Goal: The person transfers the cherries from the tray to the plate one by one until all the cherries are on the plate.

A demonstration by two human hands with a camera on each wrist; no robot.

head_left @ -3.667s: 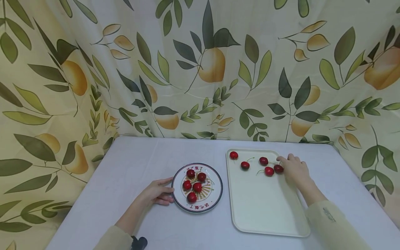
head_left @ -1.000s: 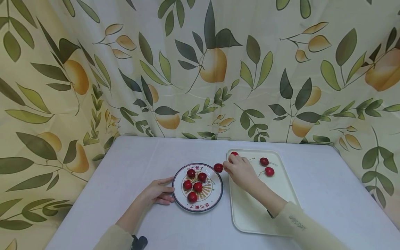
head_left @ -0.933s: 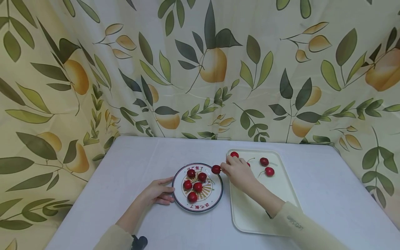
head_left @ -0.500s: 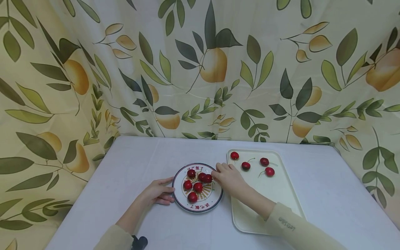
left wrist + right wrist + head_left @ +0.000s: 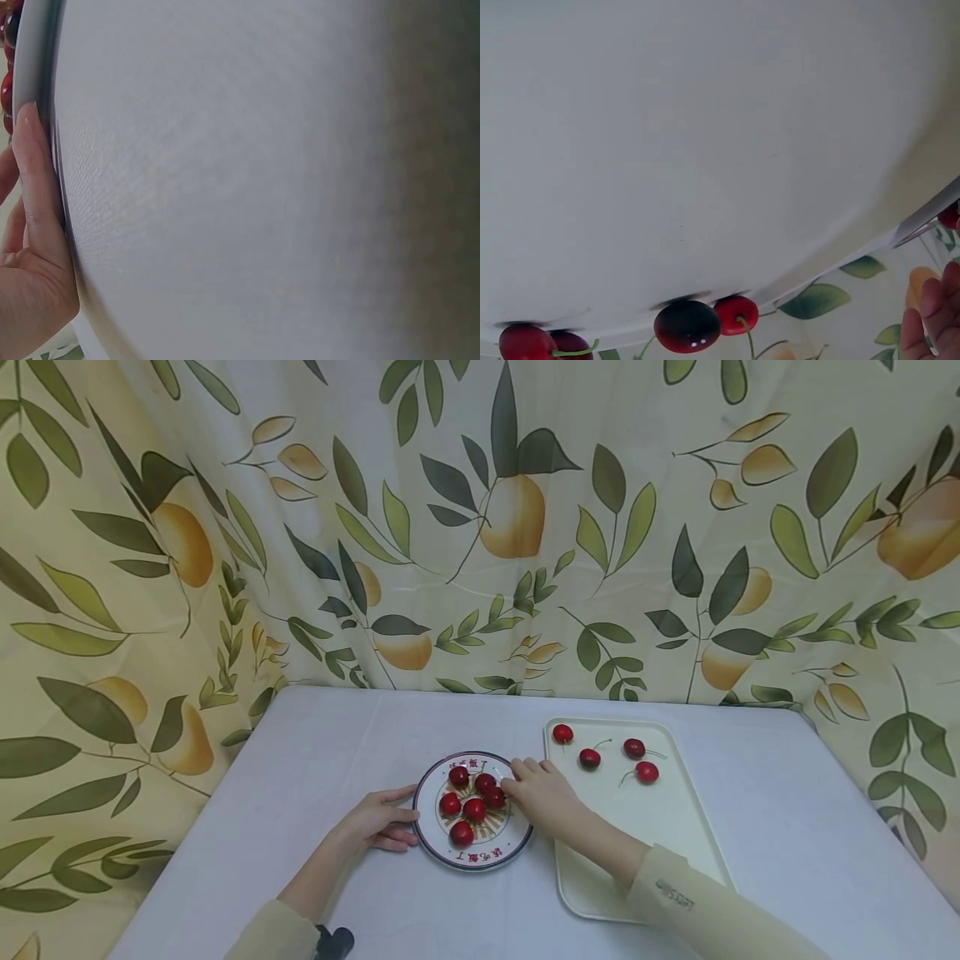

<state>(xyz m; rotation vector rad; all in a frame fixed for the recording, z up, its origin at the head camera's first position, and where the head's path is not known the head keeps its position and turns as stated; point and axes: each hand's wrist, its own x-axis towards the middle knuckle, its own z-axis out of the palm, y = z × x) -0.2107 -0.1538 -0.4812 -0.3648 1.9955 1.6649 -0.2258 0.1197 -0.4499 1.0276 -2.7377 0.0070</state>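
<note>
Head alone shows both | right grip (image 5: 545,797) pinches cherry (image 5: 492,798) | left grip (image 5: 381,821) loose, touching plate (image 5: 504,847)

cherries (image 5: 688,328): glossy, smooth | plate (image 5: 433,835): smooth | tray (image 5: 660,814): matt, plastic-looking | tablecloth (image 5: 360,727): matt cloth | curtain (image 5: 637,410): cloth

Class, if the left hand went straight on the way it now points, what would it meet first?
The plate; the left hand seems to be touching it, with cherries lying beyond.

The right grip (image 5: 546,797) hides part of the plate's rim (image 5: 474,867).
</note>
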